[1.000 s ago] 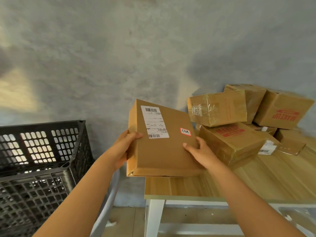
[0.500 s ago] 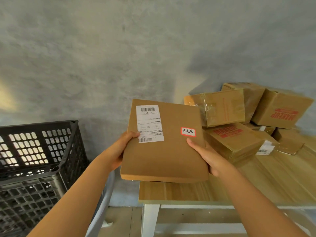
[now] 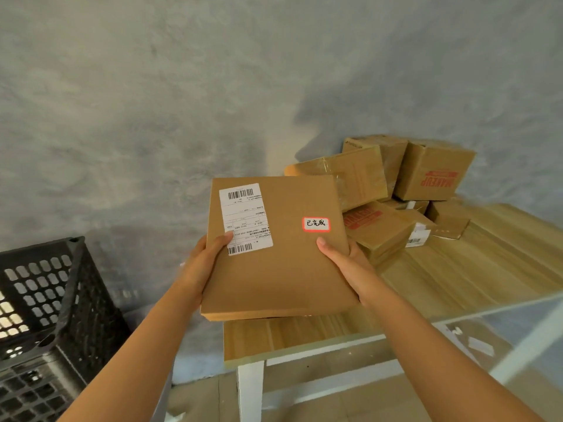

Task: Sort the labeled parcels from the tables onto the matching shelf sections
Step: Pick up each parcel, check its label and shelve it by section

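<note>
Both hands, left (image 3: 204, 263) and right (image 3: 344, 263), clasp a flat cardboard parcel (image 3: 278, 251) by opposite edges; it looks stiff, light, easily carried.

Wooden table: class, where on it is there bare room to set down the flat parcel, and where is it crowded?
Bare wood on the wooden table runs from the near edge up to the pile of boxes, right of the held flat parcel. The far corner against the wall is crowded with stacked boxes.

A brown parcel (image 3: 283, 263) bears a white barcode label (image 3: 245, 219) and red-edged sticker (image 3: 316, 223); the crate (image 3: 45, 315) is black lattice.
</note>
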Demonstrator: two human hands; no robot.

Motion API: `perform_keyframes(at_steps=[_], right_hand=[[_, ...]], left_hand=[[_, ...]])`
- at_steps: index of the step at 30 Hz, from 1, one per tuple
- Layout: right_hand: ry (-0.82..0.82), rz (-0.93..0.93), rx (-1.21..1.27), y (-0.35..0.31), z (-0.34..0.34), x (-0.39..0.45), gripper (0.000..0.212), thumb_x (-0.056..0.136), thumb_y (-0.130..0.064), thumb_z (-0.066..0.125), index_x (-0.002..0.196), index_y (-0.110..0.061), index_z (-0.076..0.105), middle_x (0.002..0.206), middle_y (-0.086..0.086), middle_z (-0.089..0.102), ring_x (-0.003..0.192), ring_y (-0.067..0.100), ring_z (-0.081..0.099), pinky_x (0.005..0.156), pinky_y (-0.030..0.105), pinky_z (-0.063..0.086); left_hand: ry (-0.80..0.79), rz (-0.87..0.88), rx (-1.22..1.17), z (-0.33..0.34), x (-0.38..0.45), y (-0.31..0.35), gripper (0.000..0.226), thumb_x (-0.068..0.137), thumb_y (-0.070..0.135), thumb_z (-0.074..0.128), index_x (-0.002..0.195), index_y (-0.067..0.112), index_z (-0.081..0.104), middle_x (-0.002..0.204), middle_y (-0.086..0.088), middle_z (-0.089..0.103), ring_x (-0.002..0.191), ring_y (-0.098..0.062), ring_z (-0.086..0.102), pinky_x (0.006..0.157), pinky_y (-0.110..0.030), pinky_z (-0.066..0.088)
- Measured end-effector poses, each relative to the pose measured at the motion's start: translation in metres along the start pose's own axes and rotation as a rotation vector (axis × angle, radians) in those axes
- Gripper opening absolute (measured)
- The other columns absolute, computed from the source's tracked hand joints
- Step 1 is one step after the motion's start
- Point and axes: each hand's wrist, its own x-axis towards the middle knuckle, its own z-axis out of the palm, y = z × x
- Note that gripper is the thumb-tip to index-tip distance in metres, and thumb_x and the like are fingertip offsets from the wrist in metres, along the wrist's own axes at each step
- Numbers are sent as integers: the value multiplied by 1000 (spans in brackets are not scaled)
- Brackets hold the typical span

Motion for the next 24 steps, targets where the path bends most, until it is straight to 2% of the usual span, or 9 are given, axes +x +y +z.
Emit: perform_keyframes(at_steps=[2,4,6,10,13,15,17,19,24], right_hand=[[37,-4,4,-1,-8,-10,54,81,-49,73,127,-31,54,113,-10,68,97,7,67,79,25,54],[55,6,1,-2,-16,-21,57,79,-52,74,127,-31,55,115,-8,70,99,10,69,86,31,56],[63,1,9,-5,-24,-35,51,80,-50,73,123,-32,55,112,-9,70,97,9,69,81,28,56],[98,-32,18,-16,-47,-65,43,85,-46,70,120,-34,50,104,-14,66,89,3,66,65,18,51],[130,-56,21,-21,-73,-91,55,83,-49,71,130,-30,51,110,-11,68,94,6,68,70,21,53],[166,-84,15,-25,-96,-113,57,83,-49,71,132,-30,50,110,-13,68,92,2,67,67,18,52],[210,-102,12,-27,-127,-138,55,83,-49,70,131,-30,50,110,-14,68,91,0,67,65,15,50],[252,-117,4,-27,-164,-167,52,85,-47,70,130,-30,50,114,-10,68,92,2,67,67,16,51],[438,-90,-9,-13,-268,-249,69,80,-52,72,137,-25,42,117,-7,65,98,10,66,82,29,54]], left_hand=[[-40,-2,14,8,-3,1,55,79,47,75,127,26,59,108,-2,75,97,-26,73,84,-44,58],[-45,16,11,16,-10,3,45,83,42,73,122,23,61,103,-2,77,91,-24,74,75,-39,57],[-58,25,19,22,-18,5,40,85,41,71,120,23,62,102,-2,77,89,-23,74,71,-36,57],[-139,67,46,41,-42,13,61,74,50,75,127,24,61,111,-3,75,99,-27,72,87,-47,57],[-178,91,47,67,-66,18,56,81,46,73,129,22,59,112,-4,74,100,-28,72,88,-47,57],[-207,102,38,93,-86,20,49,88,40,69,131,20,58,111,-5,74,99,-26,72,82,-41,58],[-236,111,32,127,-109,20,41,90,35,66,127,18,59,106,-5,76,89,-22,74,71,-34,58],[-282,113,22,163,-134,15,37,91,33,66,125,18,60,104,-5,76,83,-20,74,64,-31,58],[-433,85,39,267,-197,-16,38,89,37,68,124,25,63,107,-4,76,93,-25,73,77,-38,57]])
